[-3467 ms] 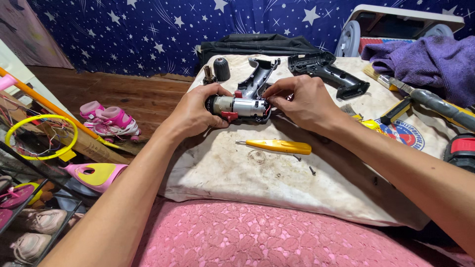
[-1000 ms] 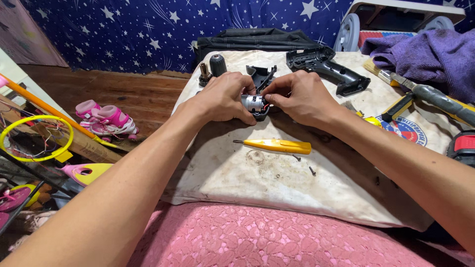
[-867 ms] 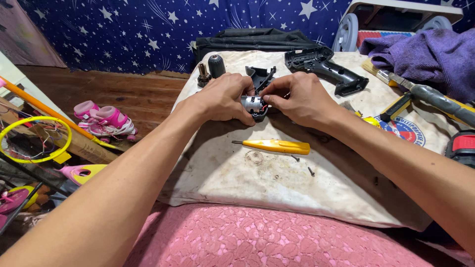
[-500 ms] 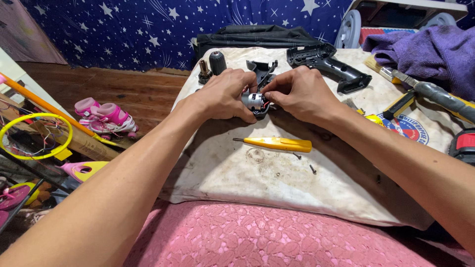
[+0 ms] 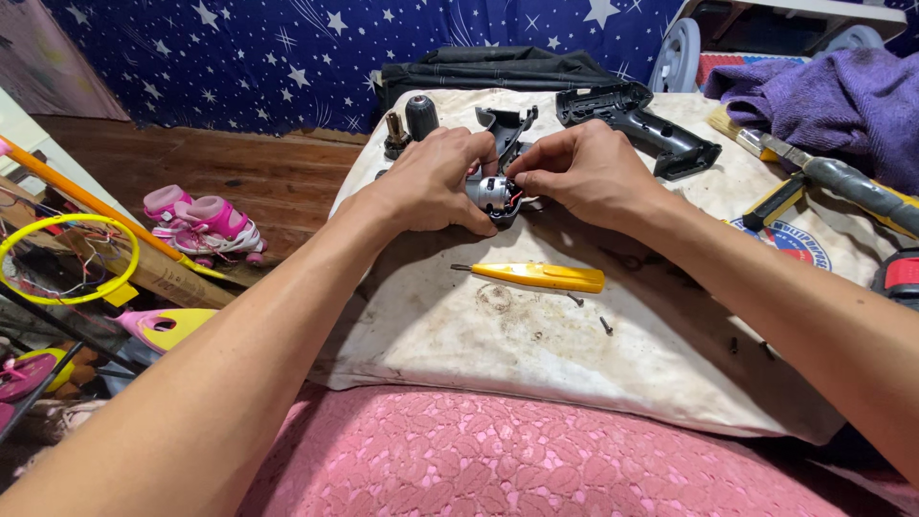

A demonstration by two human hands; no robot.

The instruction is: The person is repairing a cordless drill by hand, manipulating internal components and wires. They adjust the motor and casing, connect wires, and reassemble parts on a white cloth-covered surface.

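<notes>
Both hands were still clamped on the small motor (image 5: 490, 194), same as half a second before: left hand (image 5: 436, 182) wrapped around its left end, right hand (image 5: 579, 172) pinching the right end at the red and black wires. Motor sat between the two hands, just above the stained cloth on the worktop (image 5: 536, 335), and had not shifted. Compared with 3.5 s earlier, the long silver-and-red assembly was no longer exposed between the hands; only the short grey motor body showed past the fingers. Yellow screwdriver (image 5: 541, 277) lay just below the hands, unmoved. Two loose screws (image 5: 605, 325) sat near its tip end, below the right hand. Black drill housing half (image 5: 637, 120) lay above the right hand, drill chuck (image 5: 421, 115) above the left hand. Purple towel (image 5: 833, 96) well off beyond the right hand. Pink skates (image 5: 201, 220) on the floor, far left of the left hand.
</notes>
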